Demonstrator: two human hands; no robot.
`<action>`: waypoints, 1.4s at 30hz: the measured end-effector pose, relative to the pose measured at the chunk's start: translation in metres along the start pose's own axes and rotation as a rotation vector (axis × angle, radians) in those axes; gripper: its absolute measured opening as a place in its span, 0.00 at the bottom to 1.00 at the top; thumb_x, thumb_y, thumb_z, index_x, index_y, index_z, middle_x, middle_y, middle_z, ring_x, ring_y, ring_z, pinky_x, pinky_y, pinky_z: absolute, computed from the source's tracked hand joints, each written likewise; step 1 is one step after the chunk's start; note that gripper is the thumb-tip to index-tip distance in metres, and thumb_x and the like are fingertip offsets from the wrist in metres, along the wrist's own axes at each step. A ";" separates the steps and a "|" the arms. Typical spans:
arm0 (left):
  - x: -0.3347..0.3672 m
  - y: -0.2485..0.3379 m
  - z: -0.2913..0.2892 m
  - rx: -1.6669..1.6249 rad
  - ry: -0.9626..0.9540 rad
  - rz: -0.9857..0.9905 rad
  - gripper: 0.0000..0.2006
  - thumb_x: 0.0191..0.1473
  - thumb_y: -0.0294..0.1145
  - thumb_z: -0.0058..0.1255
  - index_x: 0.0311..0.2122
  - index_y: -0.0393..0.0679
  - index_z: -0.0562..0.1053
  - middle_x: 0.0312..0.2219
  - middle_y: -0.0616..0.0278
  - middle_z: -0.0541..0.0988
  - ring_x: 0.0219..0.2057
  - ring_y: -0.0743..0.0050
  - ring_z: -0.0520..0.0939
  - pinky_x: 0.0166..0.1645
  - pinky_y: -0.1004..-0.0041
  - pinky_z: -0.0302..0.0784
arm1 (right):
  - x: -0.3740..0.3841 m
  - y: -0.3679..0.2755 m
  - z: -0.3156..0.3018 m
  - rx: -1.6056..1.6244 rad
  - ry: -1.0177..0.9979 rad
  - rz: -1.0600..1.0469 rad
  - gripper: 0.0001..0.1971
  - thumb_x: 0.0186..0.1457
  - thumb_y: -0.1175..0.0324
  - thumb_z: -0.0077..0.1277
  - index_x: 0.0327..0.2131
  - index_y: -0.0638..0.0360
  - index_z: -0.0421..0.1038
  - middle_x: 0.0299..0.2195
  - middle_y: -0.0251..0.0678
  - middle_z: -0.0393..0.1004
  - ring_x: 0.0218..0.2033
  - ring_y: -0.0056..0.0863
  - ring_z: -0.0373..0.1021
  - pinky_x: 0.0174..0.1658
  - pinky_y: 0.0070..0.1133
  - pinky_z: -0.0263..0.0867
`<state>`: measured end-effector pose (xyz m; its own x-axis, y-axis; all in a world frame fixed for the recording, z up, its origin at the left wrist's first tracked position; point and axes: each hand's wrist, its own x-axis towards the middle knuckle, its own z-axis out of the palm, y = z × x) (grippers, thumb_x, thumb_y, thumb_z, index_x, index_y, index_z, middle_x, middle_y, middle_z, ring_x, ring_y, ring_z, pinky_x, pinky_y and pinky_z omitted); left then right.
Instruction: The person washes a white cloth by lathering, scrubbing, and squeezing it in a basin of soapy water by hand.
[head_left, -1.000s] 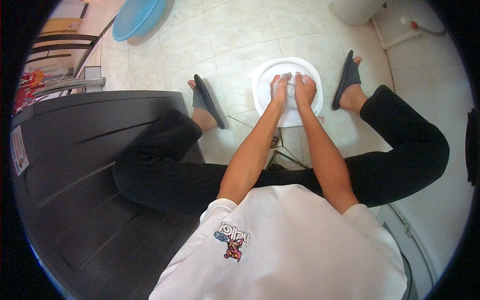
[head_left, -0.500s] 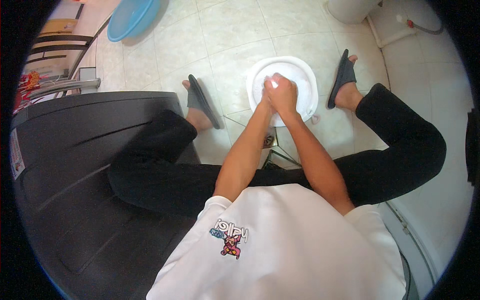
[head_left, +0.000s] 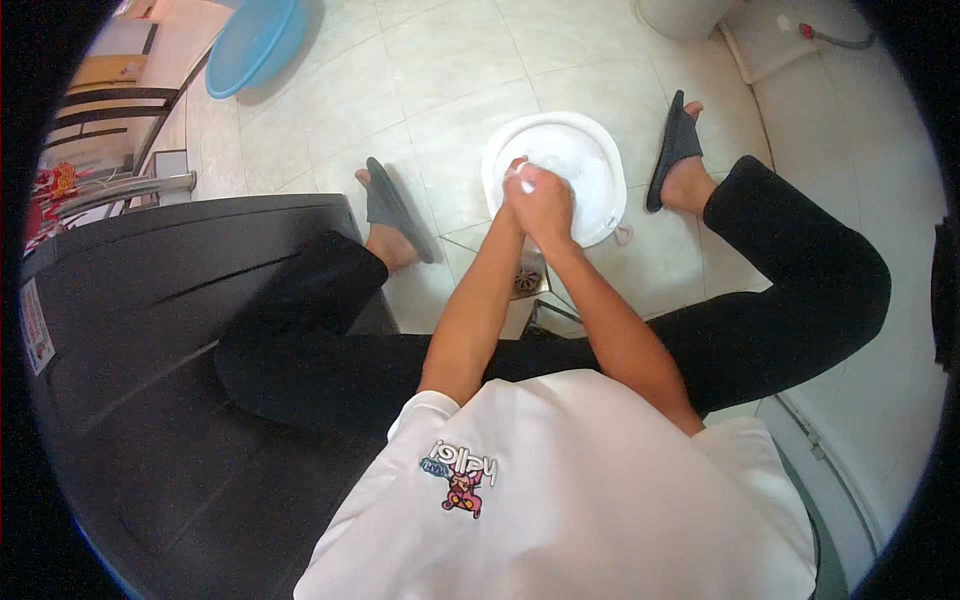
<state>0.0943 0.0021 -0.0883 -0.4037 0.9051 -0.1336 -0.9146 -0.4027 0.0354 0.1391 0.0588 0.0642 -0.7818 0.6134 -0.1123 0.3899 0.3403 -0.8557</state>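
A white basin (head_left: 617, 165) with sudsy water in it stands on the floor between my feet. Over its left part my two hands are pressed together, fingers closed. My right hand (head_left: 547, 203) lies over my left hand (head_left: 512, 185) and covers most of it. Something small and white (head_left: 527, 186) shows between the fingers; whether it is wet cloth or only foam I cannot make out.
At the upper left a blue basin (head_left: 250, 50) rests on the tiled floor. A floor drain (head_left: 526, 281) lies just on the near side of the white basin. A large dark grey surface (head_left: 140, 290) fills the left, and a pale wall (head_left: 850, 150) rises at the right.
My clasped hands have shifted left and slightly nearer within the basin. The whole view has also moved a little.
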 end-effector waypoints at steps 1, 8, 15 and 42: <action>-0.002 0.000 -0.004 -0.044 -0.125 -0.044 0.22 0.57 0.51 0.35 0.43 0.44 0.71 0.38 0.57 0.76 0.41 0.63 0.77 0.47 0.64 0.73 | -0.001 0.000 0.002 0.001 0.002 0.005 0.14 0.48 0.59 0.52 0.23 0.62 0.73 0.24 0.52 0.73 0.29 0.52 0.70 0.34 0.38 0.65; 0.027 -0.034 0.051 0.457 0.646 0.027 0.21 0.60 0.45 0.32 0.48 0.41 0.69 0.40 0.60 0.76 0.43 0.64 0.75 0.50 0.64 0.70 | 0.054 0.068 -0.028 -0.134 0.122 0.296 0.15 0.52 0.59 0.49 0.25 0.64 0.72 0.27 0.53 0.74 0.33 0.53 0.71 0.38 0.41 0.64; 0.034 -0.010 0.069 0.920 0.945 0.112 0.17 0.50 0.44 0.48 0.39 0.42 0.71 0.32 0.62 0.73 0.33 0.71 0.73 0.40 0.71 0.69 | 0.058 0.104 -0.029 -0.108 0.338 0.370 0.18 0.53 0.56 0.50 0.27 0.66 0.73 0.29 0.54 0.74 0.35 0.52 0.71 0.39 0.38 0.64; 0.020 -0.024 0.098 1.280 1.487 0.943 0.13 0.47 0.24 0.45 0.40 0.41 0.63 0.33 0.51 0.69 0.38 0.55 0.71 0.47 0.63 0.64 | 0.107 0.090 -0.005 0.442 -0.458 0.238 0.14 0.48 0.64 0.51 0.33 0.65 0.76 0.29 0.37 0.77 0.34 0.28 0.71 0.41 0.22 0.63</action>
<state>0.1060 0.0433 0.0048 -0.8877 -0.4439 -0.1220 -0.2808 0.3121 0.9076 0.0932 0.1586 -0.0216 -0.8647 0.2383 -0.4421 0.4172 -0.1495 -0.8965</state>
